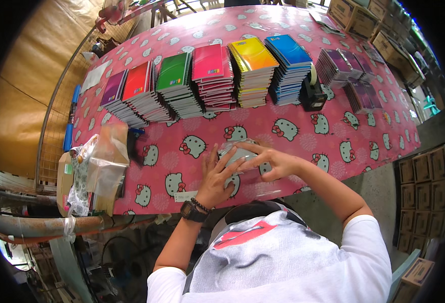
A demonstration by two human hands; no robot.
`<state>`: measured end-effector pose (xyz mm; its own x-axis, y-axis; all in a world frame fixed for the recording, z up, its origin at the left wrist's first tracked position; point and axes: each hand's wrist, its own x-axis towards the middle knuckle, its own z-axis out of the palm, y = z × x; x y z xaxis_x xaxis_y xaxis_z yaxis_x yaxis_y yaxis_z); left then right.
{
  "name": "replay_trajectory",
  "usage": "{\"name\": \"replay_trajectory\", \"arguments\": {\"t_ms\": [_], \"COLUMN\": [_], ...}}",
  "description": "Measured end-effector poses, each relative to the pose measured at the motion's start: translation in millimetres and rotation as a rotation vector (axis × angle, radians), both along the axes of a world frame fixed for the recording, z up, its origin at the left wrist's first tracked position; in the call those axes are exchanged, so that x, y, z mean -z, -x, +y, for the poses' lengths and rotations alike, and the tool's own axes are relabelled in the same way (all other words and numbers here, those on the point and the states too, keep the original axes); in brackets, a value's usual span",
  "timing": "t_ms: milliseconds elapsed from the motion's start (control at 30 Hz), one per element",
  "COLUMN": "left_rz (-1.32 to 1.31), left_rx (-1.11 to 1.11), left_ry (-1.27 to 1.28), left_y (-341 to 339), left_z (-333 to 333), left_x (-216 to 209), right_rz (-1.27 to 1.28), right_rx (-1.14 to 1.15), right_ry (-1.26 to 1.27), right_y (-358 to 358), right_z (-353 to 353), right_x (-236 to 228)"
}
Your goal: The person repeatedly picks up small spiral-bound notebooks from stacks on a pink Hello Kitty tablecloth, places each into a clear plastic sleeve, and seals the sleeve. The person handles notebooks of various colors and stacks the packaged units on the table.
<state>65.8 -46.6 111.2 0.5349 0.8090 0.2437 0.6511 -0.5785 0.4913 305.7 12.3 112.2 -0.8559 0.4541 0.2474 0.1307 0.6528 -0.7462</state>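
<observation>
A small flat pack in clear, shiny plastic (241,153) lies on the table in front of me, its contents mostly hidden under my fingers. My left hand (217,177) rests on its left side with the fingers stretched out and spread. From the right, my right hand (274,160) reaches over it, fingertips touching the plastic and thumb held apart. A loose piece of clear film (268,193) lies near the table's front edge. Beside my left wrist is a white paper strip (184,196).
Spiral notebooks stand in a row of coloured stacks, including green (173,70) and yellow (252,53). Right of them are a black tape dispenser (313,97) and purple packs (336,65). Clear plastic bags (109,156) lie at left. Cardboard boxes (422,194) are stacked off the table's right side.
</observation>
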Motion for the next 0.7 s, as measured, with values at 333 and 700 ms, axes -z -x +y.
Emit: {"name": "replay_trajectory", "arguments": {"t_ms": [333,700], "left_rz": [-0.096,-0.097], "left_rx": [0.01,0.035], "left_ry": [0.011,-0.027], "left_y": [1,-2], "left_z": [-1,3], "left_x": [7,5], "right_rz": [0.214,-0.235], "right_rx": [1.046,1.679], "right_ry": [0.33,0.076], "right_y": [-49,-207], "right_z": [44,139], "right_x": [35,51]}}
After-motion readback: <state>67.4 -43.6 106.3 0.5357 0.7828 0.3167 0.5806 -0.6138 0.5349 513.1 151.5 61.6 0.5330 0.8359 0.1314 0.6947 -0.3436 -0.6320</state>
